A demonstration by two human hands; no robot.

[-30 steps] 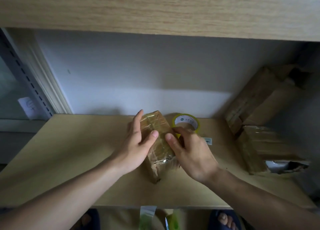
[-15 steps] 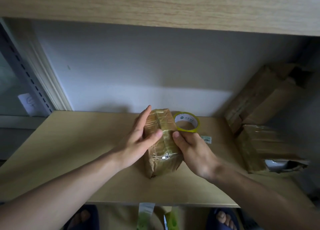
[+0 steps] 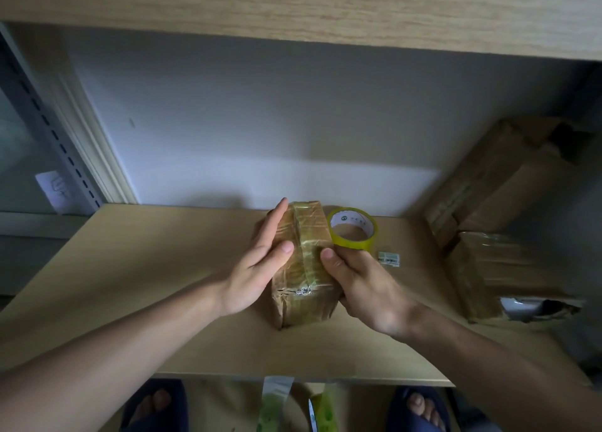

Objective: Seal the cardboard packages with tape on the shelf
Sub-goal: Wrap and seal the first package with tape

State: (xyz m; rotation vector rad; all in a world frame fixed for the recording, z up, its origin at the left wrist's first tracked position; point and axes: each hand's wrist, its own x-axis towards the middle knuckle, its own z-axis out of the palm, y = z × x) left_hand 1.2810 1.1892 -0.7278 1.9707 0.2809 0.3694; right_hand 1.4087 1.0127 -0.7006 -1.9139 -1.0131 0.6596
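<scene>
Smoothing tape on package [image 3: 301,268]: left hand [image 3: 257,270] flat-fingered against side, right hand [image 3: 361,281] gripping opposite edge, fingers probably curled behind. Next: tape roll [image 3: 353,231], 1 o'clock.

A light wooden shelf [image 3: 136,288] carries a taped cardboard package [image 3: 303,268] at its centre, a yellow tape roll [image 3: 353,231] touching it at two o'clock, a small label [image 3: 389,258] beyond, and stacked cardboard packages [image 3: 488,268] at three o'clock.

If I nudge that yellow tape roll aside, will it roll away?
Probably not: the tape roll lies flat on the shelf, so it should slide. It looks light and rigid. Tipped on edge, it could roll toward the stacked boxes.
</scene>
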